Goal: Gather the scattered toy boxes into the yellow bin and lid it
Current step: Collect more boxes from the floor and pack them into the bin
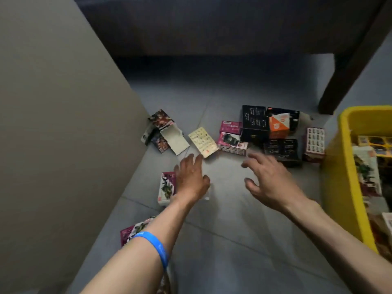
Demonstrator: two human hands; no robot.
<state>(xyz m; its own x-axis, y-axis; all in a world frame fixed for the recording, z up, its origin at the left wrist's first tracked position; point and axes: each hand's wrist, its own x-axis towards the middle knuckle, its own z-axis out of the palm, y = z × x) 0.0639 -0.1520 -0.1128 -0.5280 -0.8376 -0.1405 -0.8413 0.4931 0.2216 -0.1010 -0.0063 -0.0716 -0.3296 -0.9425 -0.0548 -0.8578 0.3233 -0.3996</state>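
Observation:
Several toy boxes lie scattered on the grey tiled floor. A cream box [203, 141] rests just beyond my left hand [192, 177], which hovers with fingers apart and partly covers a pink-and-white box [167, 188]. My right hand [268, 179] is spread open, empty, just in front of a pink box [232, 143] and a flat black box [282, 150]. Behind them stand a tall black box [254, 122] and an orange-and-black box [281, 122]. An opened dark box [163, 132] sits at the left. The yellow bin [347, 166] at the right holds several boxes. No lid is visible.
A grey upholstered panel [59, 124] walls off the left side. Dark furniture [212, 28] spans the back, with a brown wooden leg [347, 66] at the right. Another pink box [129, 233] lies under my left forearm, which wears a blue wristband [157, 247].

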